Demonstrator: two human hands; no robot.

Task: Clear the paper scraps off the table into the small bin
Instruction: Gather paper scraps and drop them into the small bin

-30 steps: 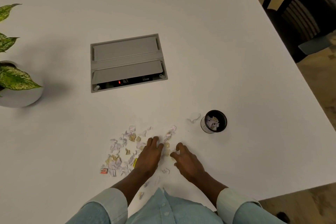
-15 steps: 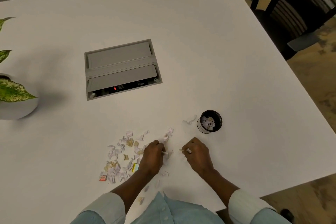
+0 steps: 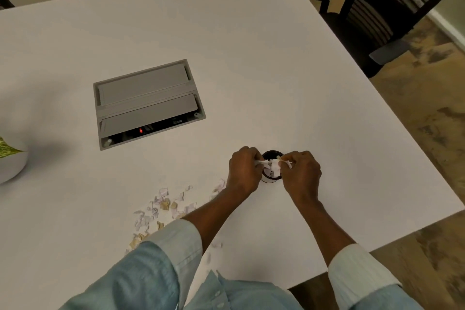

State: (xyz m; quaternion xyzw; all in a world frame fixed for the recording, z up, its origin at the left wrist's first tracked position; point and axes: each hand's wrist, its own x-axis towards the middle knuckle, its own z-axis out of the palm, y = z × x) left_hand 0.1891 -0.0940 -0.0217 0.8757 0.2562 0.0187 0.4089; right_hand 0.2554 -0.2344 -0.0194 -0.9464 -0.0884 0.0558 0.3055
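Note:
The small black bin point(image 3: 272, 153) stands on the white table point(image 3: 251, 58), mostly hidden between my two hands. My left hand point(image 3: 242, 170) and my right hand point(image 3: 300, 171) meet right above its mouth, each pinching white paper scraps point(image 3: 273, 166) that hang over the opening. A loose spread of white and tan paper scraps point(image 3: 161, 205) lies on the table to the left of my left forearm. A few more scraps point(image 3: 216, 244) sit near the front edge, between my arms.
A grey cable box point(image 3: 147, 103) with a red light is set into the table at the middle left. A white plant pot point(image 3: 11, 166) stands at the left edge. A dark office chair point(image 3: 377, 15) is at the table's far right corner.
Both hands picked scraps out of the pile and carried them up and to the right. They now hold them over the bin. The view has shifted right.

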